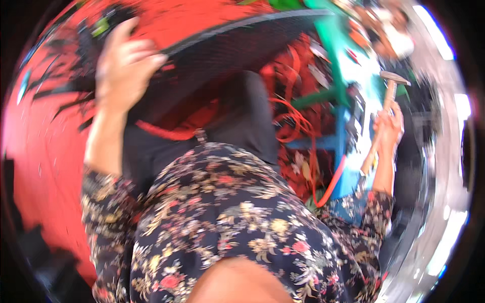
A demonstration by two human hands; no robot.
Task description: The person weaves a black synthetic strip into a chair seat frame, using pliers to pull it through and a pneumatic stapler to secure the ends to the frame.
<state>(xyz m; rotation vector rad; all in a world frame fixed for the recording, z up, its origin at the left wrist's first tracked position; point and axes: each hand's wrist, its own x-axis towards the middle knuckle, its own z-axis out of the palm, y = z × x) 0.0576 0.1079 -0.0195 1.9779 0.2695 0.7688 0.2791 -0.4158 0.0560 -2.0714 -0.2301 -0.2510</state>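
My left hand (124,65) grips the near edge of a large dark mesh panel (222,50) that stretches from upper left toward upper middle over a red surface (45,151). My right hand (389,129) is closed around the wooden handle of a hammer (388,98), its metal head raised at the upper right. Both forearms wear dark flowered sleeves. The picture is blurred by motion.
Red and orange cords (298,121) lie tangled at the middle. A green and blue frame (336,91) stands to the right of them. Another person (389,30) is at the upper right. My flowered garment (227,217) fills the lower middle.
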